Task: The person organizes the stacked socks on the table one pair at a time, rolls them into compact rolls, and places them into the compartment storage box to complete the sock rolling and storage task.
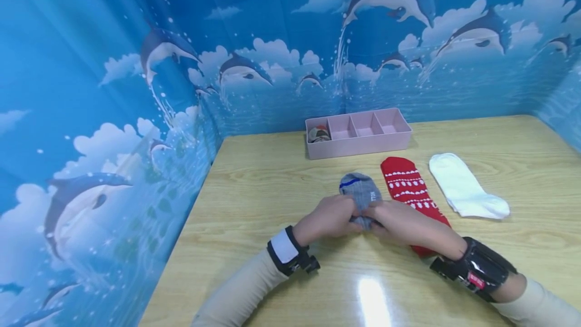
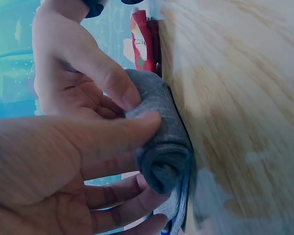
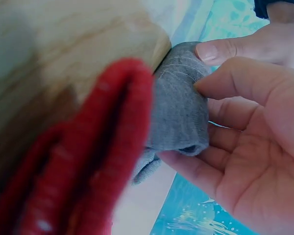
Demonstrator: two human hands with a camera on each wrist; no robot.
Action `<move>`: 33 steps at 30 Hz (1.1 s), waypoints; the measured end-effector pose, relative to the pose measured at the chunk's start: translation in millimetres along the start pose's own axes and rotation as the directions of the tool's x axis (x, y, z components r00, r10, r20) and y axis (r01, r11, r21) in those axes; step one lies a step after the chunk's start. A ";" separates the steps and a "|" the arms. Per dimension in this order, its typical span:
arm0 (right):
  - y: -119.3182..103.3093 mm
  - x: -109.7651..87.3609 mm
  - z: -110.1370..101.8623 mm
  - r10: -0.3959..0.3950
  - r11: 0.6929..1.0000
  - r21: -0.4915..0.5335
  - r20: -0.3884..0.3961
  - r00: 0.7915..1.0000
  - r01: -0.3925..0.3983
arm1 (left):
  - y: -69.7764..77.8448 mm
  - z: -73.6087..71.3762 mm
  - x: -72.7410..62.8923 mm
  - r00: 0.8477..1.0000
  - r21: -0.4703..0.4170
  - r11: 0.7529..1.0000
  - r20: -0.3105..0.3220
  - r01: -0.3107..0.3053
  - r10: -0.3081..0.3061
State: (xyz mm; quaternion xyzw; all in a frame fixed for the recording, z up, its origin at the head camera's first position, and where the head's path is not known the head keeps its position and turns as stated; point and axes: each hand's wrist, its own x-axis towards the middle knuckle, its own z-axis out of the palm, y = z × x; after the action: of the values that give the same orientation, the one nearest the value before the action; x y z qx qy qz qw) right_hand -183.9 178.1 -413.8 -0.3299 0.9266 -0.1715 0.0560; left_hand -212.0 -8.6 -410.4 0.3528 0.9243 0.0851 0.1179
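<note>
A grey sock (image 1: 362, 189) with a blue stripe and white lettering lies on the table, its far end flat and its near end rolled up. My left hand (image 1: 328, 216) and right hand (image 1: 396, 220) meet at the near end, both gripping the roll. In the left wrist view, thumbs press on top of the rolled sock (image 2: 154, 95), and its spiral end faces the camera. The right wrist view shows the right hand (image 3: 255, 132) pinching the other end of the grey roll (image 3: 181, 110), thumb above and fingers beneath.
Right of the grey sock lies a red patterned sock (image 1: 406, 185), partly under the right forearm. A white sock (image 1: 467, 185) lies farther right. Behind stands a pink divided box (image 1: 358, 145), with a rolled multicoloured sock (image 1: 319, 134) in its left compartment. A dolphin-print curtain (image 1: 272, 90) borders the table.
</note>
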 end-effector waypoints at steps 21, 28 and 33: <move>3.5 -1.8 -2.2 0.053 0.989 0.138 -0.005 0.999 -0.052 | 0.6 0.2 -0.8 1.000 0.046 0.999 -0.016 -0.025 0.026; 4.8 -2.3 -1.3 0.065 0.990 0.123 -0.024 0.998 -0.061 | 0.2 1.5 0.6 1.000 -0.019 1.000 -0.010 -0.021 0.020; 5.4 -1.1 -0.1 0.089 0.989 0.127 -0.057 0.994 -0.081 | 0.2 0.2 0.7 0.999 -0.045 0.999 -0.041 -0.002 0.000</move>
State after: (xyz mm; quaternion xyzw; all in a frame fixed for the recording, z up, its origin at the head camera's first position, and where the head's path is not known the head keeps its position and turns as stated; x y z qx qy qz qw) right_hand -186.3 182.8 -415.6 -0.2806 0.9286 -0.2367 0.0548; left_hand -212.4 -8.0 -410.6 0.3485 0.9243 0.1132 0.1069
